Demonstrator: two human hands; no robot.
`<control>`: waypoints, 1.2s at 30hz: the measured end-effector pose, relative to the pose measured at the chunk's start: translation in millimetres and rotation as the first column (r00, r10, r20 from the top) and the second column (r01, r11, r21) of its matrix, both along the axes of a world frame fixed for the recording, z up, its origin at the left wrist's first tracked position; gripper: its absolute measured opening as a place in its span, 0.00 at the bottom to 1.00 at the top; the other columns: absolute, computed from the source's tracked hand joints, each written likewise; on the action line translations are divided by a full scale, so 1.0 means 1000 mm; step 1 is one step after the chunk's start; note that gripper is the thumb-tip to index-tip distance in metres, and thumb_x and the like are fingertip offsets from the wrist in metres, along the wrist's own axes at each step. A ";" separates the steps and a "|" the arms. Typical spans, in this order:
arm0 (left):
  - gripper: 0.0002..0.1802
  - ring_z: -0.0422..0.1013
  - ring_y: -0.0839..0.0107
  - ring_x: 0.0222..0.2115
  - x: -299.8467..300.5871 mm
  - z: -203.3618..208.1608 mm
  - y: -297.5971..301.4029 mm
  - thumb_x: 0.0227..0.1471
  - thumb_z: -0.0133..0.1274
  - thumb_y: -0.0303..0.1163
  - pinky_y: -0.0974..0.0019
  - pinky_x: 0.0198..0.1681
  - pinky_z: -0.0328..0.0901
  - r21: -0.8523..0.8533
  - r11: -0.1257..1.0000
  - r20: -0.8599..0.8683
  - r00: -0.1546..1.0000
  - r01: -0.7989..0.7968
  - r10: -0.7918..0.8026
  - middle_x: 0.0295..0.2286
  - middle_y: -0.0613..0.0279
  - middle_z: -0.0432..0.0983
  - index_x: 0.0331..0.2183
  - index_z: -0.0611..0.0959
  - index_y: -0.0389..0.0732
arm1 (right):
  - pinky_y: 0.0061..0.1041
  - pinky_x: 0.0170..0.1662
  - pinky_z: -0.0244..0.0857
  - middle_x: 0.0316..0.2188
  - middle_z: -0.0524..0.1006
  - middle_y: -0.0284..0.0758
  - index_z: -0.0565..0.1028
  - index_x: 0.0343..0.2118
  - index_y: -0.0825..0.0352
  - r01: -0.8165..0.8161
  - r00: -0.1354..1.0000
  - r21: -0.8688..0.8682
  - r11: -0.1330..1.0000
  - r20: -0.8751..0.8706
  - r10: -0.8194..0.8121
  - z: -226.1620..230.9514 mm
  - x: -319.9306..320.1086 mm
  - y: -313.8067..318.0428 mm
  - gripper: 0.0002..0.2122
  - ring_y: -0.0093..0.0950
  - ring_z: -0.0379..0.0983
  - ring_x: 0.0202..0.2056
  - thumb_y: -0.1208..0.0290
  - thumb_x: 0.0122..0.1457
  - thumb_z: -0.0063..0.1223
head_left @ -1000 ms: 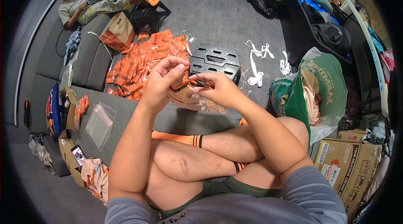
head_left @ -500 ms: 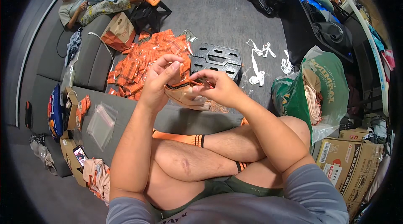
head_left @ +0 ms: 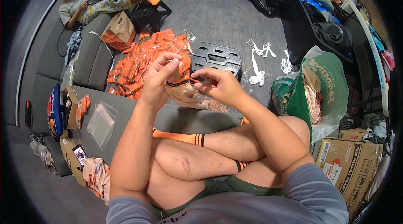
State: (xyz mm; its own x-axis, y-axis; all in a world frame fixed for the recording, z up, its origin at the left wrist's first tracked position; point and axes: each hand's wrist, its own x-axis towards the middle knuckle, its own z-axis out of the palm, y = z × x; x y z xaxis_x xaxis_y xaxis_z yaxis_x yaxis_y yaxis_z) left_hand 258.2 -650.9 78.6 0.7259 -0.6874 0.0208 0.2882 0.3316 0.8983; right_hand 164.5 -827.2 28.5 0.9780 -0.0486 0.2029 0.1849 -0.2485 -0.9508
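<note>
In front of me, above my crossed legs, a beige cloth piece (head_left: 189, 98) with a dark band and orange trim along its upper edge hangs between my hands; it looks like a small pouch. My left hand (head_left: 161, 77) is closed round its left side, thumb and forefinger raised and curled. At the right end of the trim, my right hand (head_left: 220, 85) pinches the orange edge between thumb and fingertips. Part of the cloth is hidden behind my fingers.
Orange items in clear packets (head_left: 157, 47) lie piled beyond my hands, beside a black plastic step stool (head_left: 216, 58). Clear bags (head_left: 101, 125) lie left. A green bag (head_left: 331, 81) of beige cloth stands right, near a cardboard box (head_left: 350, 169). A person (head_left: 77, 7) sits far left.
My right hand has shifted slightly at the trim, and the orange edge now lies straighter between my hands. My left hand has barely moved.
</note>
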 end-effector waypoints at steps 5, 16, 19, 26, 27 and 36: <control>0.08 0.54 0.85 0.20 -0.005 0.001 -0.003 0.55 0.53 0.32 0.78 0.23 0.50 0.010 0.999 0.018 0.999 0.039 -0.039 0.20 0.76 0.63 0.37 0.77 0.40 | 0.16 0.26 0.59 0.22 0.74 0.24 0.76 0.36 0.68 0.003 0.999 -0.132 0.991 0.042 0.002 -0.009 0.000 0.006 0.08 0.12 0.61 0.23 0.72 0.54 0.59; 0.10 0.63 0.83 0.24 0.000 0.001 -0.001 0.52 0.55 0.30 0.77 0.28 0.58 0.363 0.932 0.336 0.935 -0.017 -0.113 0.24 0.72 0.70 0.36 0.79 0.36 | 0.13 0.25 0.56 0.21 0.70 0.23 0.75 0.33 0.68 0.075 0.997 0.027 0.997 -0.005 -0.075 0.008 -0.005 -0.009 0.05 0.10 0.59 0.23 0.73 0.57 0.56; 0.10 0.66 0.81 0.27 -0.004 0.003 -0.004 0.52 0.55 0.29 0.76 0.32 0.61 0.521 0.852 0.481 0.842 -0.049 -0.245 0.26 0.71 0.72 0.36 0.80 0.35 | 0.13 0.26 0.56 0.22 0.70 0.22 0.74 0.33 0.68 0.065 0.998 0.049 0.997 0.002 -0.065 0.009 -0.005 -0.009 0.05 0.10 0.59 0.23 0.73 0.57 0.55; 0.10 0.68 0.81 0.30 0.001 -0.007 -0.007 0.52 0.56 0.31 0.76 0.34 0.62 0.600 0.789 0.598 0.730 -0.134 -0.331 0.27 0.70 0.74 0.33 0.80 0.35 | 0.12 0.26 0.55 0.22 0.70 0.22 0.74 0.34 0.68 0.067 0.998 0.067 0.996 0.005 -0.068 0.012 -0.005 -0.011 0.05 0.10 0.60 0.23 0.73 0.57 0.55; 0.10 0.69 0.81 0.29 0.002 -0.008 -0.006 0.52 0.57 0.32 0.75 0.33 0.63 0.572 0.814 0.539 0.794 -0.101 -0.281 0.27 0.69 0.74 0.33 0.80 0.35 | 0.12 0.26 0.55 0.21 0.70 0.22 0.74 0.33 0.68 0.089 0.996 0.101 0.991 -0.028 -0.086 0.015 -0.005 -0.012 0.06 0.10 0.60 0.23 0.72 0.57 0.56; 0.08 0.69 0.82 0.30 0.006 -0.001 0.000 0.53 0.57 0.32 0.76 0.34 0.64 0.401 0.913 0.276 0.960 -0.075 -0.042 0.27 0.69 0.76 0.32 0.81 0.37 | 0.16 0.24 0.56 0.17 0.69 0.24 0.75 0.28 0.68 0.007 0.927 0.050 0.999 -0.375 0.012 0.028 -0.021 -0.023 0.16 0.12 0.61 0.21 0.58 0.52 0.62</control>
State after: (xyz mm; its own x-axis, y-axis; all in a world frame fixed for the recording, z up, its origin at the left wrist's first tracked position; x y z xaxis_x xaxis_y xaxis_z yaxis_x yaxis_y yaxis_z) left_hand 264.2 -651.2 77.3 0.7433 -0.6665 -0.0575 0.0106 -0.0742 0.9972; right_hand 143.1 -849.9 56.9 0.9822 -0.0463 -0.1818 -0.1875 -0.1998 -0.9617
